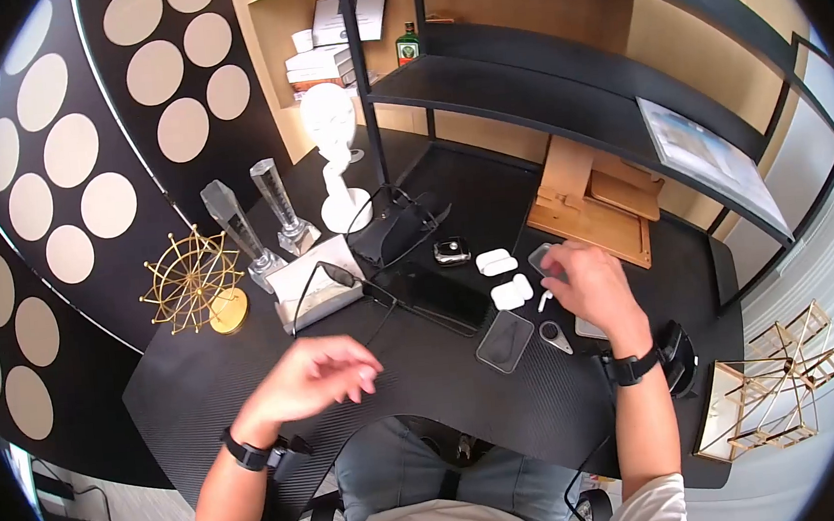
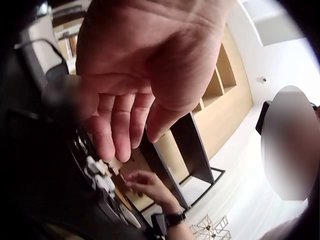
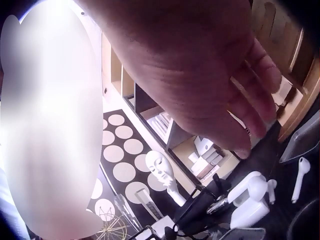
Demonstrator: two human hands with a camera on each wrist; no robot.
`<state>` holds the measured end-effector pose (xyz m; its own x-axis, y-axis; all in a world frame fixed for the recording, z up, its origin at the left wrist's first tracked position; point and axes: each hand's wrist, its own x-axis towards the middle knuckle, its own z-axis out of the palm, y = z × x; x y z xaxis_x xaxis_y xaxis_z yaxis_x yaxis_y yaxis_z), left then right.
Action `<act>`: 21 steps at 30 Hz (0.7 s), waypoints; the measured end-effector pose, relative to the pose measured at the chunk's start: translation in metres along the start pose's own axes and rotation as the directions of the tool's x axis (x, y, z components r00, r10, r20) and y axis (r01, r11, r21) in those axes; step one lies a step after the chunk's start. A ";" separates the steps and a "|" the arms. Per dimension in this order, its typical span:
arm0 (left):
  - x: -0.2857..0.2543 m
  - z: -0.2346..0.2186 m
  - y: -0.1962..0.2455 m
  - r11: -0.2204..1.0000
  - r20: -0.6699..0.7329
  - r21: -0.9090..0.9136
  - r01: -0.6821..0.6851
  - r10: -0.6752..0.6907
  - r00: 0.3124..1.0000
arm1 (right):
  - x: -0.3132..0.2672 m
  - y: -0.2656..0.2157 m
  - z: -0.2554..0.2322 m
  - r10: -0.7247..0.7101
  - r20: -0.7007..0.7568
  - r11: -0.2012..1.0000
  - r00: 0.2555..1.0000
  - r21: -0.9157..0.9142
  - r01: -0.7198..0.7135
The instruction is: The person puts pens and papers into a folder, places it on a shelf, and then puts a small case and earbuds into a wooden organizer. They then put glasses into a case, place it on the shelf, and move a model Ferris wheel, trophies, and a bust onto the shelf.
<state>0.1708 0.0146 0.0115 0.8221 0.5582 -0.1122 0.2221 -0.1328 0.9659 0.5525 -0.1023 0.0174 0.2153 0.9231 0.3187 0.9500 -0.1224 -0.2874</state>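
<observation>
White earbud [image 1: 544, 300] parts are laid out on the black desk [image 1: 202, 395] just beside the right hand [image 1: 590, 286], which is held over them with its fingers [image 3: 260, 100] loosely extended and nothing gripped. The loose earbud is seen lying just below and left of that hand, touching neither it nor the cases. Two white charging cases [image 1: 504, 278] are set a little further left, one above the other; in the head view it cannot be told whether they are open, while in the right wrist view one case [image 3: 250, 192] is shown with its lid raised, a second earbud seated at its edge, and the loose earbud [image 3: 299, 177] apart from it on the right. What else is inside the cases cannot be told.

The left hand [image 1: 313, 376] is held in the air above the near edge of the desk, well apart from the earbud, its fingers relaxed and slightly bent, holding nothing; its empty palm [image 2: 145, 65] is confirmed by the left wrist view.

A clear flat sleeve [image 1: 505, 340] and a small teardrop tag [image 1: 554, 336] are placed below the cases. A dark phone [image 1: 440, 298] and a pair of glasses [image 1: 340, 276] lie to the left. A white mannequin head [image 1: 330, 120] and a gold wire wheel [image 1: 191, 278] stand behind.
</observation>
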 end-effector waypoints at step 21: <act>0.089 0.109 -0.012 0.935 -0.015 0.339 -0.100 0.112 0.994 | -0.011 -0.011 0.021 -0.268 0.289 0.853 0.919 0.515 0.086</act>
<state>0.2980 -0.0232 -0.0351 0.8336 0.5524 0.0004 0.3029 -0.4578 0.8358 0.5351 -0.1035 -0.0023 -0.1217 0.9866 0.1091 0.7121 0.1633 -0.6828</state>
